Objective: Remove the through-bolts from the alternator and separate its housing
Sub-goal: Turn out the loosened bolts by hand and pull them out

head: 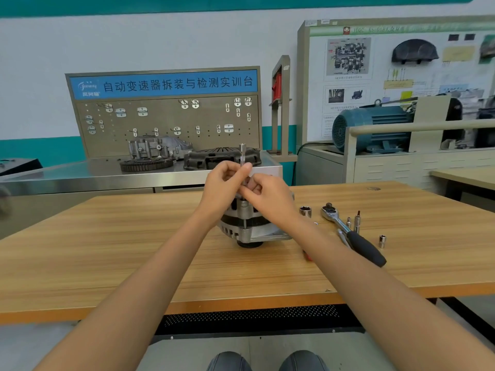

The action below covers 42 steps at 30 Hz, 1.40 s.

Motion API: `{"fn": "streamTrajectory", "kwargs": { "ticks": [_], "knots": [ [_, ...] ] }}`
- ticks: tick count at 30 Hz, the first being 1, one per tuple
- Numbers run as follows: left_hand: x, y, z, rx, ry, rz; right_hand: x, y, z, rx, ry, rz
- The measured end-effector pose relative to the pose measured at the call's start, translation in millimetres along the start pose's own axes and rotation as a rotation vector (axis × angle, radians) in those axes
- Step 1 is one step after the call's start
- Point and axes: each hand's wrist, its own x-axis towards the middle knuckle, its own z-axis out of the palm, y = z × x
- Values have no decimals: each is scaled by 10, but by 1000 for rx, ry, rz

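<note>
The silver alternator (250, 228) stands on the wooden table (134, 250), pulley end down, partly hidden behind my hands. A thin metal extension bar (242, 153) with a socket-like top rises upright above the alternator. My left hand (225, 183) pinches this bar with its fingertips just below the top. My right hand (267, 196) curls its fingers around the bar's lower part, right above the housing. One through-bolt shaft (245, 222) shows in the gap at the alternator's side. The bar's lower end is hidden by my fingers.
Right of the alternator lie a large socket (305, 211), a ratchet with a black handle (353, 236), some small sockets and bits (356, 222) and one more socket (382, 241). A steel bench behind holds a clutch plate (222, 156) and gear ring (146, 164).
</note>
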Motion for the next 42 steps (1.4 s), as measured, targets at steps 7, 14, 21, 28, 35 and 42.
{"fn": "streamTrajectory", "kwargs": {
  "ticks": [7, 14, 21, 28, 35, 42],
  "knots": [
    [26, -42, -125, -68, -215, -116, 30, 27, -94, -10, -142, -50],
    [2, -63, -118, -80, -177, -111, 27, 58, -111, -67, -173, -122],
    [49, 6, -11, 7, -104, -3, 48, 114, -162, 74, -129, 2],
    [69, 49, 115, -27, -147, -66, -33, 244, -125, -205, -61, -29],
    [50, 105, 34, -126, -220, -89, -141, 274, -54, -331, 36, -135],
    [95, 180, 2, 185, -51, -35, -252, 184, 106, -445, 162, -125]
  ]
}}
